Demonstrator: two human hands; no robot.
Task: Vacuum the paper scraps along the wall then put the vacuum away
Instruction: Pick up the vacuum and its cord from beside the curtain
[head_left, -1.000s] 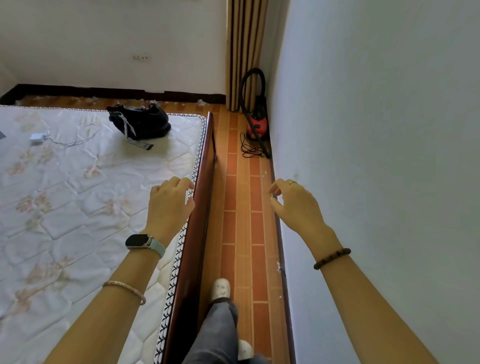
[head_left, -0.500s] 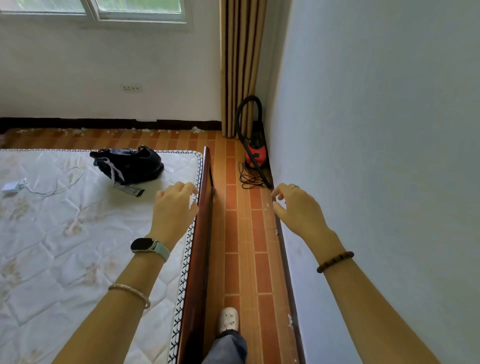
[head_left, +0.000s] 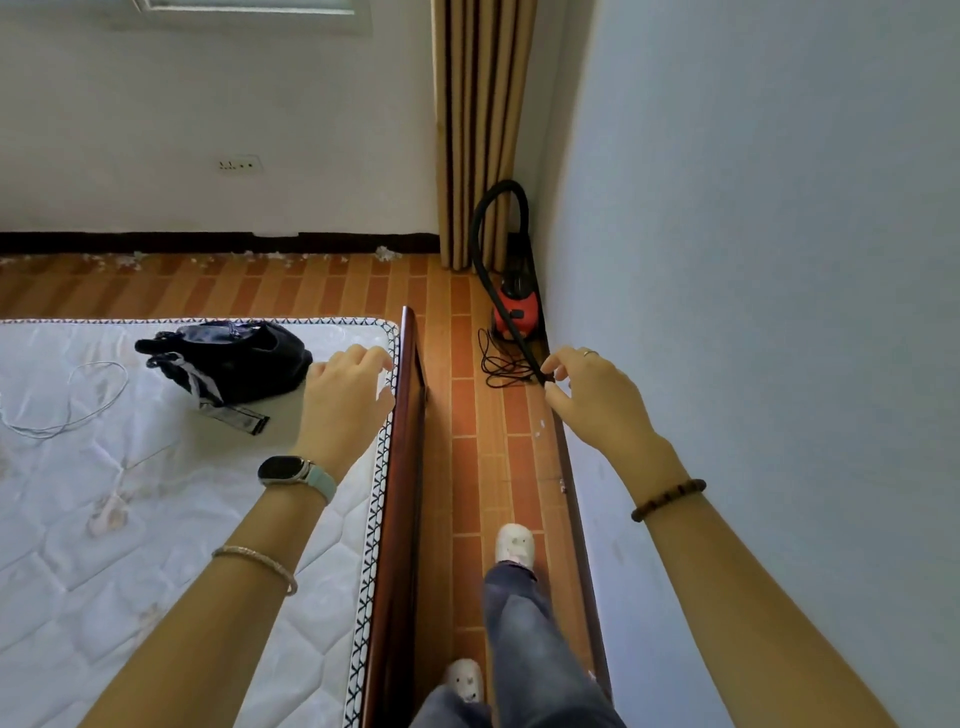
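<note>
Both hands (head_left: 597, 400) empty, raised; red vac (head_left: 514, 312) in corner ahead.

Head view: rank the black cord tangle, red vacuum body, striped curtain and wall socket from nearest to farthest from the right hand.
From the right hand:
1. Black cord tangle, on the floor just left of the fingers.
2. Red vacuum body, ahead by the right wall.
3. Striped curtain, in the corner behind the vacuum.
4. Wall socket, far-left on the back wall.
</note>
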